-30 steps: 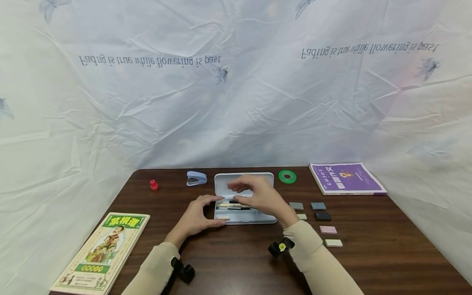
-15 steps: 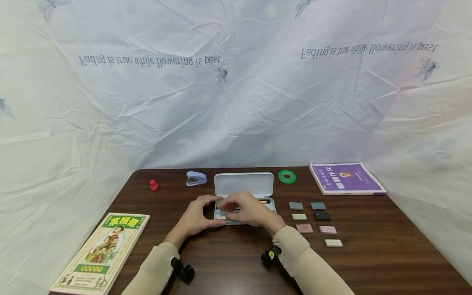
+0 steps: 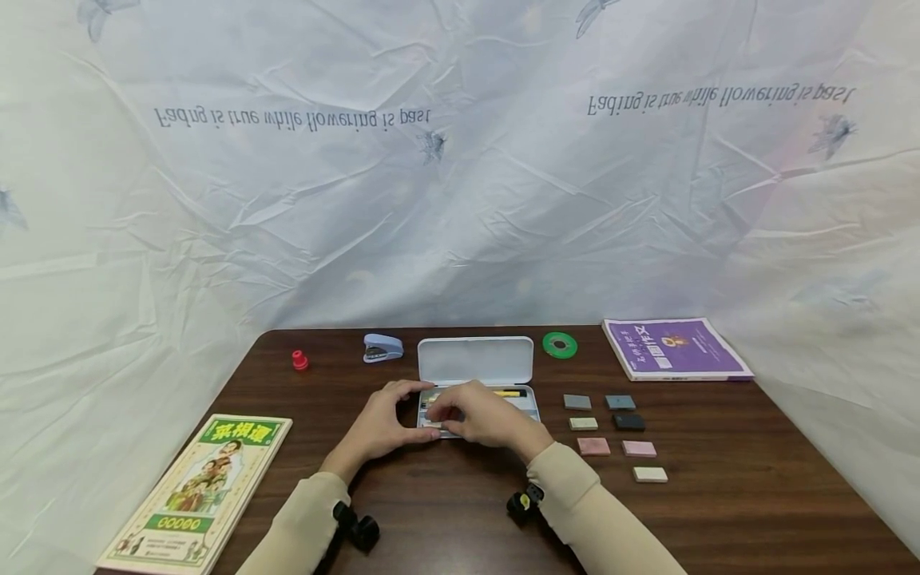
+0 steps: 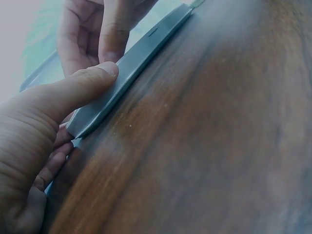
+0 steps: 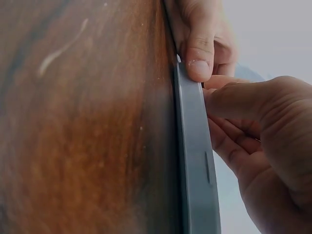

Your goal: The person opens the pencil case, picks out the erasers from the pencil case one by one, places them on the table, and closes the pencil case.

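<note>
A pale pencil case lies on the table with its lid raised at the back. My left hand holds the case's left end, thumb on the front rim and fingers at the rear. Inside the case my right hand reaches down at the front left, fingers curled and thumb close to them. A small whitish block is partly visible by those fingertips; I cannot tell whether they pinch it. Pens lie in the case's rear compartment, partly covered by the right hand. In the right wrist view, the case's front wall runs below the right thumb.
Several erasers, among them a pink one and a black one, lie to the right. Behind are a stapler, a green ring and a purple book. A red piece and another book are at left.
My right hand has come down from above the case into its front left part, its fingers drawing closer together. The left hand has stayed in place.
</note>
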